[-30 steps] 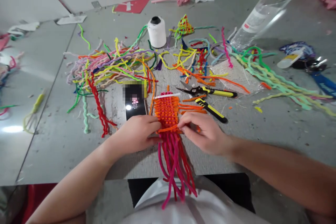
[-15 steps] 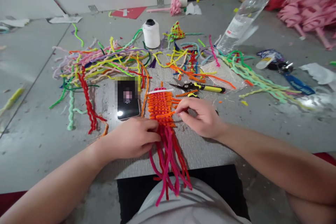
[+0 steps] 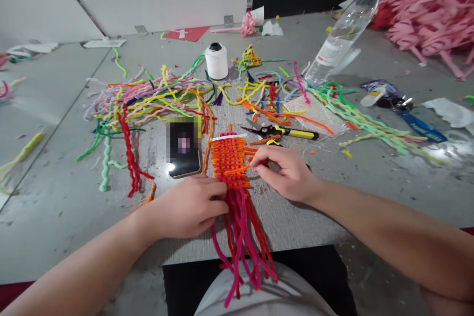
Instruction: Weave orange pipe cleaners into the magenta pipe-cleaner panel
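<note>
A small woven piece (image 3: pixel 228 160) of orange and pink-red cords lies in front of me. Its long pink and red ends (image 3: pixel 242 232) trail over the table edge toward my lap. At its lower left corner my left hand (image 3: pixel 194 202) is closed on the weave, fingertips partly hidden. My right hand (image 3: pixel 283 173), to the right of the piece, pinches the end of an orange cord (image 3: pixel 239 170) that lies across the weave. Just above that hand rest black and yellow snips (image 3: pixel 285 132). Left of the weave is a phone (image 3: pixel 184 150).
Loose coloured cords (image 3: pixel 148 91) are heaped at the back left, and green ones (image 3: pixel 363 111) lie on the right. Farther back stand a white thread spool (image 3: pixel 217 62) and a tilted plastic bottle (image 3: pixel 342 34). A pink ribbon pile (image 3: pixel 433 19) fills the back right.
The view has shifted slightly, so everything sits a little lower in it. Both hands keep their places at the weave, the right still pinching the orange cord.
</note>
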`<state>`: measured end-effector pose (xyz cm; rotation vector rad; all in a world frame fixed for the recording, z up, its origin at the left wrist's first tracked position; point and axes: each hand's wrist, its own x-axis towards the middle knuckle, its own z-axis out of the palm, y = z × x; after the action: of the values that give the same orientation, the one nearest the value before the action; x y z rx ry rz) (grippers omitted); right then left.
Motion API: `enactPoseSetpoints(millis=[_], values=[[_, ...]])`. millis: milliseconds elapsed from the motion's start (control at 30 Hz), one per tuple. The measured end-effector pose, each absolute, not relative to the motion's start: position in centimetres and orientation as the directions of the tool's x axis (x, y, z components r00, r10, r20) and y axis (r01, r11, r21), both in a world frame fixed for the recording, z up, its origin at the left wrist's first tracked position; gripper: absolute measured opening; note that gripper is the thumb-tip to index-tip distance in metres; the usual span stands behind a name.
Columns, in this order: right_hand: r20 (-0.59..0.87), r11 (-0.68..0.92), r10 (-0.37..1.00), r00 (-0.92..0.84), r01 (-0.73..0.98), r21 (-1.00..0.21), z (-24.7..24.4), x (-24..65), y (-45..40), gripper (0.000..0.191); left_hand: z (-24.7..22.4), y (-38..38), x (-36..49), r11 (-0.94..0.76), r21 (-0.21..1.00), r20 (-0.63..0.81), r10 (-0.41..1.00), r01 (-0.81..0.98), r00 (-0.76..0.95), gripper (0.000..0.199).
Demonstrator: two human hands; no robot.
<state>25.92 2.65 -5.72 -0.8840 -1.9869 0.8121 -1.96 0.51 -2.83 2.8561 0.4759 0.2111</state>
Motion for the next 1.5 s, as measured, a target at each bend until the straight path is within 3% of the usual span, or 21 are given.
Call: enactPoseSetpoints(millis=[333, 500, 633, 900, 1033, 1200, 1433, 1500], values=[[0.455, 0.602, 0.775, -0.439, 0.292, -0.744, -5.4, 25.9, 2.7, 0.013, -3.1, -0.1, -1.5, -0.915, 0.229, 0.087, 0.359, 0.332, 0.929, 0.007], [0.458, 0.608, 0.772, -0.441, 0.301, -0.735, -5.2, 26.0, 2.7, 0.013, -2.9, 0.1, -1.6, -0.882, 0.35, 0.112, 0.374, 0.316, 0.921, 0.035], [0.464, 0.611, 0.773, -0.433, 0.312, -0.727, -5.2, 26.0, 2.6, 0.013, -2.6, 0.2, -1.7, -0.845, 0.448, 0.112, 0.376, 0.291, 0.92, 0.036], [0.475, 0.619, 0.767, -0.431, 0.305, -0.723, -5.0, 26.1, 2.0, 0.012, -2.2, -0.1, -1.7, -0.631, 0.6, 0.191, 0.71, 0.492, 0.678, 0.014], [0.478, 0.643, 0.737, -0.478, 0.277, -0.714, -4.1, 25.9, 1.9, 0.012, -2.2, -0.5, -1.4, -0.563, 0.632, 0.179, 0.774, 0.532, 0.607, 0.009], [0.413, 0.626, 0.73, -0.544, 0.291, -0.723, -1.6, 25.0, 2.2, 0.012, -2.6, -0.7, -1.6, -0.489, 0.659, 0.178, 0.84, 0.571, 0.513, 0.014], [0.173, 0.429, 0.778, -0.604, 0.309, -0.849, 0.6, 23.2, 2.2, 0.012, -2.4, -0.5, -1.7, -0.609, 0.646, 0.303, 0.758, 0.46, 0.578, 0.008], [0.166, 0.385, 0.797, -0.58, 0.277, -0.881, -0.1, 22.7, 2.1, 0.01, -2.3, -0.5, -1.6, -0.616, 0.646, 0.304, 0.75, 0.452, 0.587, 0.018]])
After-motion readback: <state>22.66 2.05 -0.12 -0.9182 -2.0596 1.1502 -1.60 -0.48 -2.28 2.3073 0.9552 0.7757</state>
